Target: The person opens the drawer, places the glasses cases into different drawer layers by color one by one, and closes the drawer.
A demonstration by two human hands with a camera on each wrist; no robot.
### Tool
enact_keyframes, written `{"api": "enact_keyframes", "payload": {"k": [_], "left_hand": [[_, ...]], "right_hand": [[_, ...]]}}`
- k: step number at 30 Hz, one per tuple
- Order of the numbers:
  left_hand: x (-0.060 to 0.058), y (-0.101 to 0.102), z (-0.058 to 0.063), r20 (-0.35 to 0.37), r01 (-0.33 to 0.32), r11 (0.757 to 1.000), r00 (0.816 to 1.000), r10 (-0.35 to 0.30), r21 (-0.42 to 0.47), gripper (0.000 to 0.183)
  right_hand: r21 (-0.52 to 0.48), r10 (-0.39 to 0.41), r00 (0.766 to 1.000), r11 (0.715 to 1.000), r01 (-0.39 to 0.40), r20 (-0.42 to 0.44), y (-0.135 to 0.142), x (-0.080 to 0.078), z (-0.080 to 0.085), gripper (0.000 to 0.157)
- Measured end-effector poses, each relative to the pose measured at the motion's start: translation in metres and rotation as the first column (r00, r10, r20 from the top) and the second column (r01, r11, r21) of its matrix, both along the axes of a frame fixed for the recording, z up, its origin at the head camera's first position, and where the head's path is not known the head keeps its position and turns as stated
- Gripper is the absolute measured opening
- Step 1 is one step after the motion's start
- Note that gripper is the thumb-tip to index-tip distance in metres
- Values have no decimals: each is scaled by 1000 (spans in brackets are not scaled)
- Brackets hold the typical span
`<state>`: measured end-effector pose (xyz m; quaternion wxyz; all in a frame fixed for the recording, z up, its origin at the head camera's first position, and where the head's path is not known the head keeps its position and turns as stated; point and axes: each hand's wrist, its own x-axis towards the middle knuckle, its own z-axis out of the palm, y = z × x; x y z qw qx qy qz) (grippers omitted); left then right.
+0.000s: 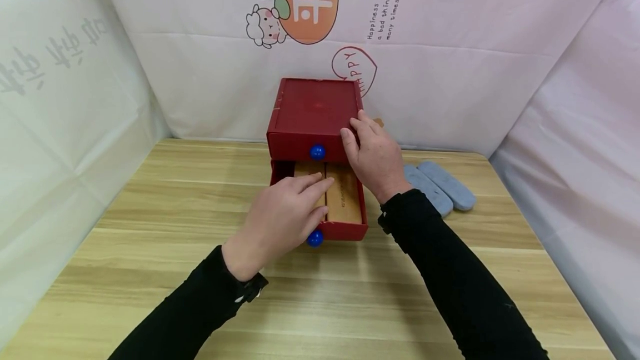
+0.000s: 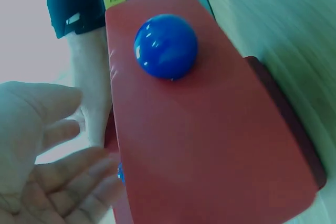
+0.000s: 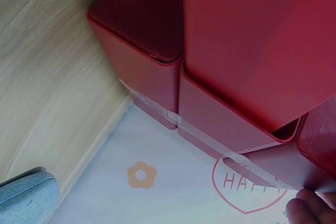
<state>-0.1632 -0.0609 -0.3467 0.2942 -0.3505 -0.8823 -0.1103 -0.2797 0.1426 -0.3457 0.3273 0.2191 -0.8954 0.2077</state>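
A red drawer box with blue ball knobs stands against the back sheet. Its lower drawer is pulled out, and tan boxes lie inside side by side. Over that drawer hovers my left hand, its fingers loosely extended and partly covering the boxes; in the left wrist view it shows beside the red drawer front and its blue knob. My right hand rests on the box's upper right edge with fingers spread; only its fingertips show in the right wrist view.
Two blue-grey oval pads lie on the wooden table to the right of the drawer box, near my right wrist. White printed sheets hang behind and along both sides. Clear tape runs along the box's side.
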Motion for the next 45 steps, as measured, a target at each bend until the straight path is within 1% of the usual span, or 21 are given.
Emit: {"api": "enact_keyframes", "payload": {"k": [4, 8, 11, 13, 16, 20, 25, 28, 33, 37, 45], "left_hand": [[9, -1, -4, -88, 61, 998, 994, -59, 25, 45], [17, -1, -9, -161, 114, 993, 981, -108, 33, 44], [22, 0, -15, -207, 135, 991, 970, -128, 18, 44], [25, 1, -19, -225, 141, 990, 965, -138, -2, 42], [29, 1, -25, -240, 145, 989, 959, -149, -33, 40], [32, 1, -33, -238, 152, 987, 958, -162, -60, 37], [31, 2, -44, -262, 153, 983, 949, -174, -99, 27], [29, 2, -48, -276, 139, 984, 947, -166, -114, 24], [29, 1, -53, -260, 109, 983, 955, -144, -146, 21], [27, -2, -57, -262, 88, 982, 956, -131, -169, 19], [24, -3, -62, -263, 89, 985, 956, -126, -151, 22]], "right_hand": [[2, 3, 1000, 1000, -3, 1, 0, 1, 0, 64], [2, 3, 1000, 1000, -3, 2, 0, 1, 1, 63], [2, 0, 1000, 1000, 0, 6, 0, 1, 1, 63], [3, -2, 1000, 1000, 2, 12, 0, 1, 1, 63], [4, -6, 1000, 1000, 6, 27, 0, 1, 1, 64], [10, -11, 999, 1000, 10, 40, 0, 1, 1, 65], [13, -14, 999, 1000, 13, 47, 0, 1, 1, 66], [15, -14, 999, 1000, 13, 50, 0, 1, 2, 66], [12, -13, 998, 1000, 12, 56, 0, 1, 2, 66], [8, -15, 998, 1000, 14, 65, 0, 2, 2, 66], [9, -20, 997, 1000, 19, 76, 0, 2, 3, 67]]}}
